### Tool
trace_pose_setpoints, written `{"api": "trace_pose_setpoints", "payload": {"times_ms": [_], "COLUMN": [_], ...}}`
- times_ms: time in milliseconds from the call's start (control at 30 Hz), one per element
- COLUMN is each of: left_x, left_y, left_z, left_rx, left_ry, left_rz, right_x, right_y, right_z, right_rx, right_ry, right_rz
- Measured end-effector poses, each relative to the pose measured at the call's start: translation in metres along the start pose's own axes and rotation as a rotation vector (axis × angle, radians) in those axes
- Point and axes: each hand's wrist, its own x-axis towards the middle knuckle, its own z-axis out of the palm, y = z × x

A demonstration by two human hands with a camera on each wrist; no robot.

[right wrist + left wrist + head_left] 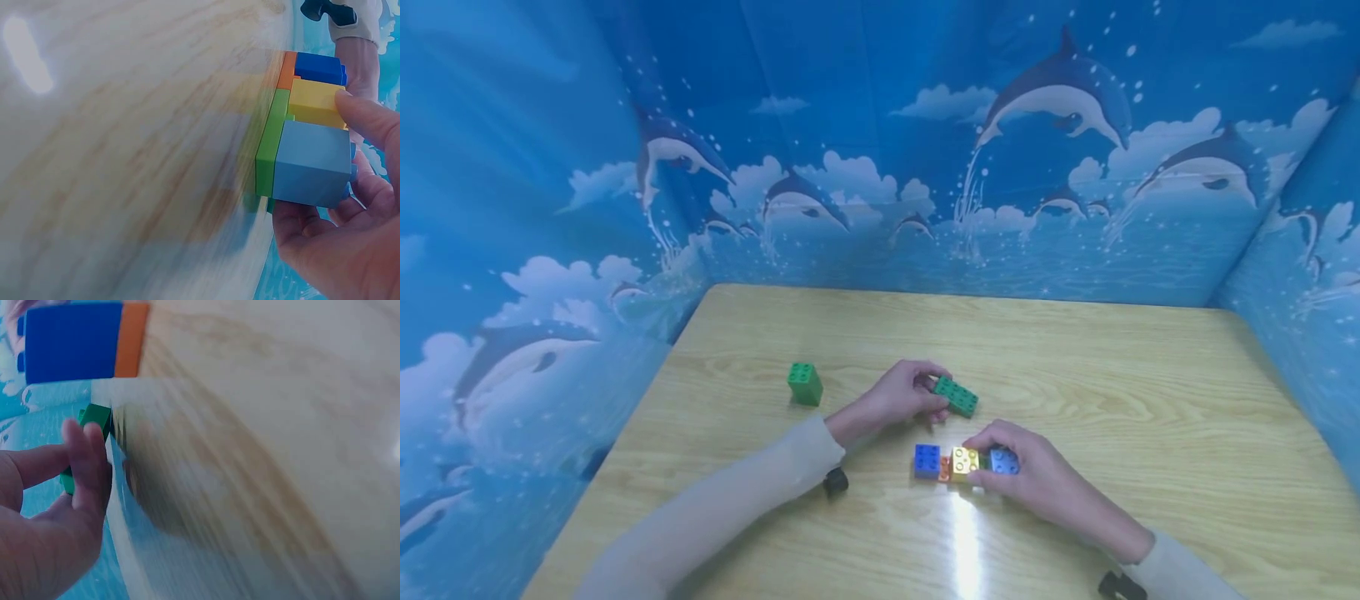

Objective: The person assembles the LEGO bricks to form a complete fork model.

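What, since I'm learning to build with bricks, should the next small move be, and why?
Perhaps move the green brick held by the left hand toward the joined bricks: it is apart from them, and the right hand grips them.

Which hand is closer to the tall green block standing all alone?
Left. The left hand is to the right of the tall green block, pinching a flat green brick; the right hand is farther right and closer to the person, holding the joined blocks.
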Motion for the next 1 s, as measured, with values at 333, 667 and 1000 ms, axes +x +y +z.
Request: {"api": "trace_pose_setpoints", "payload": {"times_ms": [333,667,1000], "left_x": [-0.0091,-0.0075,-0.0092], "left_y": [-0.0009,-0.0033,-0.0022], "left_z": [-0.001,0.0036,0.0045], "left_rx": [0.209,0.249,0.269], "left_ry": [0.013,-0.012,-0.034], "left_rz": [0.071,0.05,0.043], "right_x": [-0.0004,0.0003,-0.0002], "right_y": [0.0018,0.002,0.0013], "right_z": [0.0001,0.0011,0.0018], "right_rx": [-0.011,-0.011,-0.019], "right_ry": [-0.007,0.001,0.005], "right_rz": [0.021,0.025,0.005]}}
